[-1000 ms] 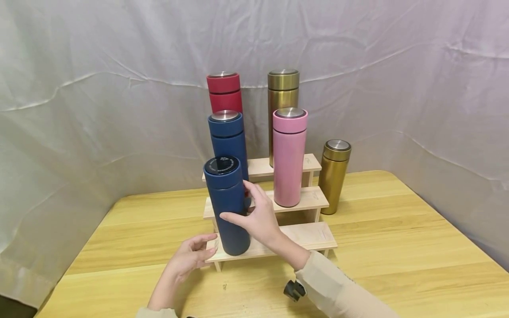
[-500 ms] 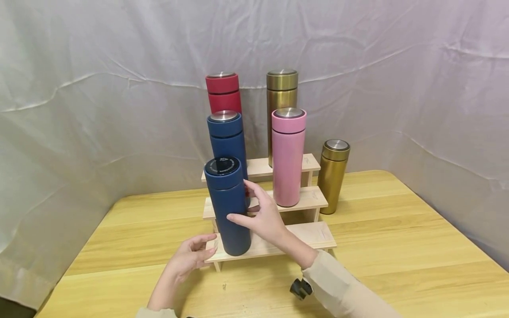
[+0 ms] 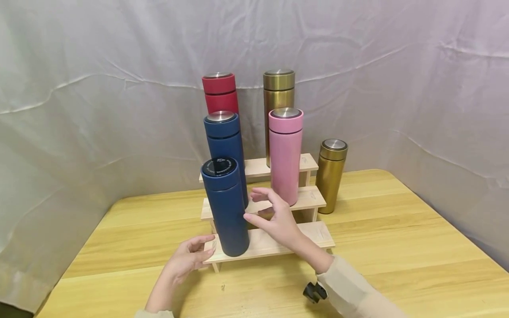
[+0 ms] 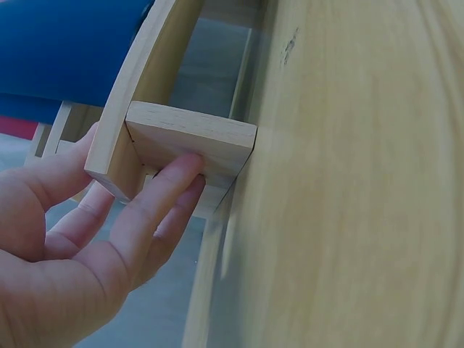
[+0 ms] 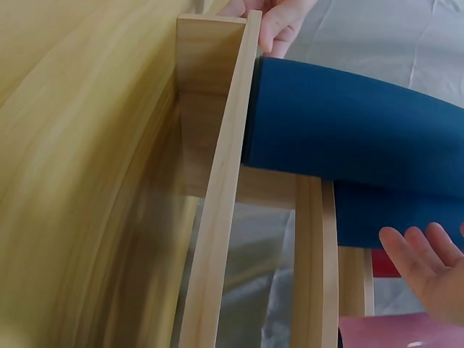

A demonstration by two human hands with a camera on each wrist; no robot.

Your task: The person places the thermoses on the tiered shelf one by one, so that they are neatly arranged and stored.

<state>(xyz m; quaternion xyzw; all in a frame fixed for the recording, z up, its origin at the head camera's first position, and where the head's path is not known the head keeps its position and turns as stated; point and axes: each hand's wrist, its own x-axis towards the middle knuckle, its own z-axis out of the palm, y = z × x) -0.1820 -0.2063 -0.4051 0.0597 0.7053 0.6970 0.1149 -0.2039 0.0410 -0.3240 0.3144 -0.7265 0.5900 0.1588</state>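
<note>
A dark blue thermos bottle (image 3: 226,216) with a black lid top stands upright at the left end of the lowest step of a three-tier wooden stand (image 3: 306,234). My right hand (image 3: 280,221) is beside it, fingers and thumb spread and loosely bent, holding nothing. In the right wrist view, the fingertips (image 5: 409,250) are apart from the front bottle. My left hand (image 3: 187,258) holds the lowest step's left end. The left wrist view shows the thumb side at the board's upper face and fingers (image 4: 156,196) against the stand's leg.
Behind stand another blue thermos (image 3: 222,137) and a pink one (image 3: 286,154) on the middle step. A red thermos (image 3: 220,92) and a gold one (image 3: 279,88) are at the back. A shorter gold thermos (image 3: 332,176) stands on the table (image 3: 397,234), right of the stand.
My right hand has let go of the front blue thermos and drawn back to the right. The left hand stays at the stand's end.
</note>
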